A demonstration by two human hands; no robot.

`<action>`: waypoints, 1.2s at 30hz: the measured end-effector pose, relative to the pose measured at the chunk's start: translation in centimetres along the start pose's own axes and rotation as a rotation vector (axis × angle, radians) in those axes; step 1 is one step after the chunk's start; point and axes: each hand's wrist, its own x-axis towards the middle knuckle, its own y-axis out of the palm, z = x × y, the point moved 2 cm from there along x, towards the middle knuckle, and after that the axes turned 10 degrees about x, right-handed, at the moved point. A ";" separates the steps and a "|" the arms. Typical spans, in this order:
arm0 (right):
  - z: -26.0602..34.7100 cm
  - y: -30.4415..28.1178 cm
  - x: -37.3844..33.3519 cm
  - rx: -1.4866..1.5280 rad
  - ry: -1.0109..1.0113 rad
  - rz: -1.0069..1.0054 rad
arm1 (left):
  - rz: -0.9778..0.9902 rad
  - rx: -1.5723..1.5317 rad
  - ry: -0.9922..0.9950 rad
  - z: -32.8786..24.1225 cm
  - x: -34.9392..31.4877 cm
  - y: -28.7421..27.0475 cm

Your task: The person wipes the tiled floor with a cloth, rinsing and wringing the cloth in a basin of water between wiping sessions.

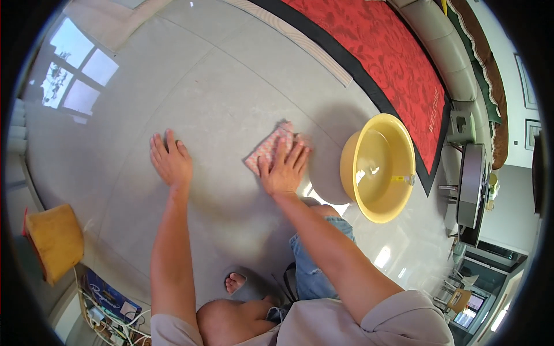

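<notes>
A folded pink-and-white patterned cloth [258,157] lies on the glossy grey tiled floor [190,92]. Spread over it, my right hand [284,168] presses it flat with its fingers apart, not wrapped round it. My left hand [171,163] rests palm down on the bare tile to the left, open and holding nothing. To the right of the cloth stands a yellow plastic basin [348,164] with what looks like water inside. My right hand is apart from the basin. The underside of the cloth is hidden.
Beyond the basin lies a red patterned mat [369,52] with a black border, along a pale sofa [441,46]. At the lower left are a yellow cushion-like item [55,242], a blue box [109,297] and tangled white cables [124,326]. A grey table [471,184] stands far right.
</notes>
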 end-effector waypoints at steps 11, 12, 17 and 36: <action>12.5 2.2 14.2 0.051 -0.128 0.284 | -0.008 0.074 -0.002 -0.3 -0.3 0.2; 13.1 2.5 14.4 0.059 -0.133 0.277 | -0.003 0.086 -0.001 -0.1 -0.1 0.2; 10.6 2.7 10.1 0.153 -0.277 0.195 | -0.005 0.080 0.000 0.6 0.0 0.1; 8.7 4.1 18.6 0.253 -0.435 0.099 | -0.041 -0.145 0.138 -4.2 8.2 1.1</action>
